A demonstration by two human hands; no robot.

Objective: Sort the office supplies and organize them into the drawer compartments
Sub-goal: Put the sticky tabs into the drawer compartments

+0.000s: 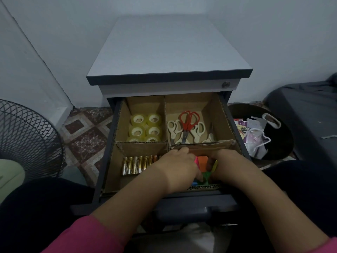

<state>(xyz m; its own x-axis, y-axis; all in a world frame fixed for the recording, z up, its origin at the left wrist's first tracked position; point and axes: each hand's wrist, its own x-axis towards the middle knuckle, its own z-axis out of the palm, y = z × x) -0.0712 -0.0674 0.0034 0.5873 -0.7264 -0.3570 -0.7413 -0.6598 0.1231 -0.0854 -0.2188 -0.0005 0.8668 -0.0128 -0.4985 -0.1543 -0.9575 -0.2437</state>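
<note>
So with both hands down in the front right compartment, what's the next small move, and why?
Probably settle the coloured sticky notes flat and withdraw both hands: the left hand and right hand are on them, while tape rolls, scissors and batteries already sit sorted.

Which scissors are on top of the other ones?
The red-handled scissors in the back right compartment. They lie over the white-handled scissors, and they are the only red pair in there.

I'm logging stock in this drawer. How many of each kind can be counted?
Tape rolls: 6
Red-handled scissors: 1
White-handled scissors: at least 3, overlapping
Batteries: at least 7, hand hides more
Total: at least 17
</note>
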